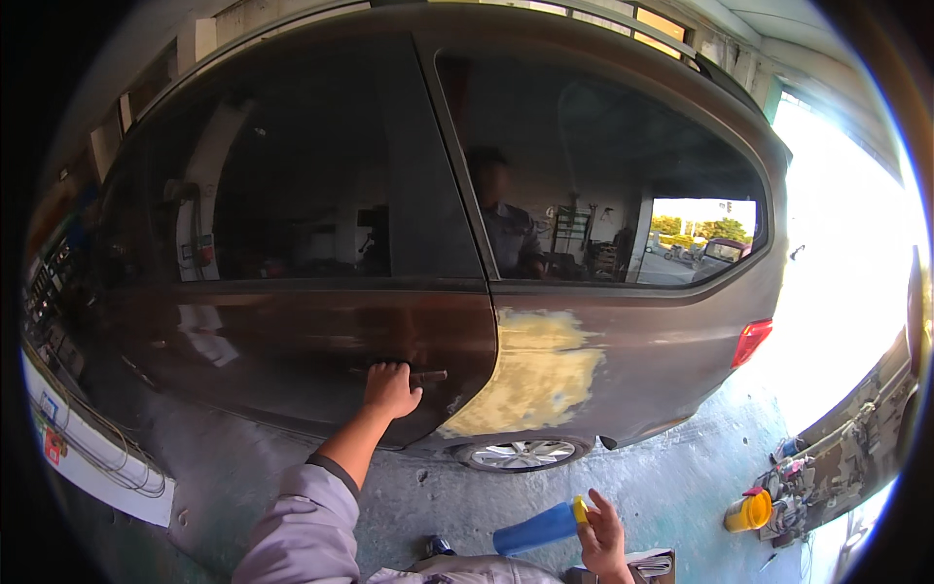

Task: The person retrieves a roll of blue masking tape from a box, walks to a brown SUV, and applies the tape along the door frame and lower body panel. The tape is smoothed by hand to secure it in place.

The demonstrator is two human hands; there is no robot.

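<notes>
Door handle point(430, 377) is sitting left of the yellowish patch point(535, 370) on the brown car point(671, 326), and we are gripping it with our left hand point(391, 391). Below the patch, slightly rightward, we are holding a blue bottle-like object point(535, 529) by its yellow end point(581, 510) in our right hand point(605, 541).

The car point(671, 360) bars the way forward. Open room lies above the floor point(671, 477) between wheel point(520, 455) and bottle point(533, 529). Rightward stands a bucket point(747, 510).
</notes>
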